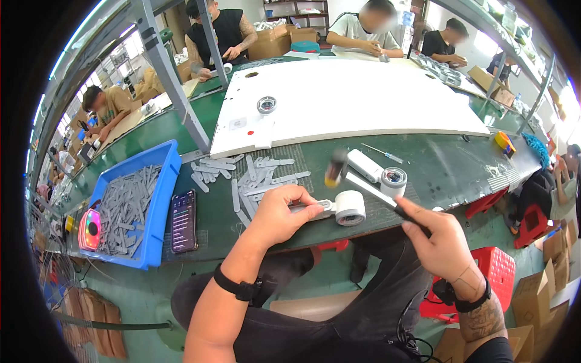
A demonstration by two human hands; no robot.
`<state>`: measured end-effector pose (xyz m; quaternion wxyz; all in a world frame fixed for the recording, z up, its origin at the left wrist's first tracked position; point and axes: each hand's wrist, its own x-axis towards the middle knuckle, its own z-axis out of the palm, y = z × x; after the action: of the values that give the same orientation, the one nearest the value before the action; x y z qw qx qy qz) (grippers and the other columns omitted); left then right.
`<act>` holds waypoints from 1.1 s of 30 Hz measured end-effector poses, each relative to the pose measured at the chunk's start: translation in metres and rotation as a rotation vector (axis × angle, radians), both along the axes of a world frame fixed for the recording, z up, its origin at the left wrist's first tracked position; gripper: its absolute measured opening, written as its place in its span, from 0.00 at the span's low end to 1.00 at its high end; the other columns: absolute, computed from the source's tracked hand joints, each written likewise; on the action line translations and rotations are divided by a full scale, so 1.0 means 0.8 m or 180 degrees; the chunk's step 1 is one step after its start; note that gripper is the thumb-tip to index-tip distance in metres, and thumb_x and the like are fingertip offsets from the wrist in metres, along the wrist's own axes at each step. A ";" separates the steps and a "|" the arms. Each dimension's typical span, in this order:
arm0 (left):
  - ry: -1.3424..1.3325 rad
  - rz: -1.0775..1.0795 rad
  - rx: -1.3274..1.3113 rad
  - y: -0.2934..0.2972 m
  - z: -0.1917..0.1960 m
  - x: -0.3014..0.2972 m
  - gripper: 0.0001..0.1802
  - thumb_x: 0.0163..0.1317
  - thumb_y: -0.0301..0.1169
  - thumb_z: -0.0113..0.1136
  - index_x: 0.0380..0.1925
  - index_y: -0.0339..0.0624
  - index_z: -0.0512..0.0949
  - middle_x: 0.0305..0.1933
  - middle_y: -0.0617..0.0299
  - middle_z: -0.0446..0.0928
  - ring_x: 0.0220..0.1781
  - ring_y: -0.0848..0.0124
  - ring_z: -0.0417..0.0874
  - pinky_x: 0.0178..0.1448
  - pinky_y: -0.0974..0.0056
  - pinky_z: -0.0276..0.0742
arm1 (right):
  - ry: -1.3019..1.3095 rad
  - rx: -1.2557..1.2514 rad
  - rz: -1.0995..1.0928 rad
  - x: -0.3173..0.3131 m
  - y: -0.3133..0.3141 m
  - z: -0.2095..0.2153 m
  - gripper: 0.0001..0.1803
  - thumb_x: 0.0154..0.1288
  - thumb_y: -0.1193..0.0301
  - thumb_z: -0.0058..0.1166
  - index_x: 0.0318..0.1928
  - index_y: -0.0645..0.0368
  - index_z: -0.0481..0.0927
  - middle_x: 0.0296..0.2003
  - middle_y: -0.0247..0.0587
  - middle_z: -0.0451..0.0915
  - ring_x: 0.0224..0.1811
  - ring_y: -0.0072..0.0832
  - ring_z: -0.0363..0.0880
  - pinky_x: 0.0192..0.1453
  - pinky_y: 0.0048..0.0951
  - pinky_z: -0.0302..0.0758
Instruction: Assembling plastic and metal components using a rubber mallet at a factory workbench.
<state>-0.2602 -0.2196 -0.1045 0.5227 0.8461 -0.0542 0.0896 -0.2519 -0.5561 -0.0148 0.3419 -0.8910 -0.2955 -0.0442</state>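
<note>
My left hand [283,213] is closed, with thumb and fingers pinching the flat handle end of a white device [350,202] that has a short round head. The device lies at the near edge of the green table. In my right hand [440,245] is a hammer [370,189], gripped by its dark handle. Its pale shaft reaches left, and the blurred head is raised above and beyond the device. A second white device [365,165] with a round dark-faced end lies just past the hammer. Loose grey plastic strips [257,178] are spread beyond my left hand.
A blue bin [172,181] full of grey strips stands at left, with a pink-and-black gadget [91,230] on its edge. Beside it lies a phone [184,221]. A screwdriver [390,156], a white board [363,103] and a tape roll [504,143] lie farther off. Several people work around.
</note>
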 end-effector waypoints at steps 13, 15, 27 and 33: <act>-0.0781 0.0423 0.0761 0.026 0.003 -0.027 0.19 0.56 0.40 0.86 0.41 0.41 0.91 0.40 0.61 0.88 0.46 0.63 0.84 0.53 0.58 0.80 | -0.0386 0.0612 0.0034 -0.009 0.019 0.011 0.28 0.74 0.75 0.62 0.73 0.47 0.83 0.39 0.50 0.89 0.40 0.50 0.88 0.46 0.44 0.83; -0.0622 0.0318 0.1221 0.037 0.000 -0.032 0.18 0.55 0.40 0.87 0.37 0.41 0.90 0.40 0.59 0.88 0.45 0.61 0.84 0.52 0.58 0.79 | -0.0389 0.0691 0.0027 -0.011 0.022 0.004 0.29 0.74 0.76 0.62 0.73 0.45 0.84 0.36 0.48 0.88 0.38 0.50 0.87 0.44 0.45 0.83; -0.0560 0.0303 0.0735 0.035 -0.010 -0.027 0.22 0.50 0.42 0.90 0.32 0.40 0.88 0.33 0.61 0.79 0.38 0.65 0.78 0.44 0.60 0.75 | -0.0005 -0.0447 0.0523 -0.012 0.029 -0.011 0.27 0.74 0.73 0.64 0.72 0.47 0.85 0.34 0.49 0.87 0.37 0.50 0.88 0.44 0.46 0.83; -0.0300 0.0254 0.0540 0.039 -0.009 -0.031 0.25 0.50 0.47 0.89 0.32 0.38 0.87 0.35 0.54 0.82 0.40 0.58 0.82 0.46 0.56 0.77 | -0.0189 0.0210 0.0668 -0.016 0.064 -0.004 0.26 0.75 0.72 0.63 0.71 0.46 0.85 0.36 0.50 0.88 0.39 0.53 0.88 0.45 0.49 0.83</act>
<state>-0.2851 -0.1886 -0.1115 0.4421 0.8836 -0.0524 0.1452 -0.2650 -0.5053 -0.0181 0.3649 -0.8416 -0.3956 -0.0443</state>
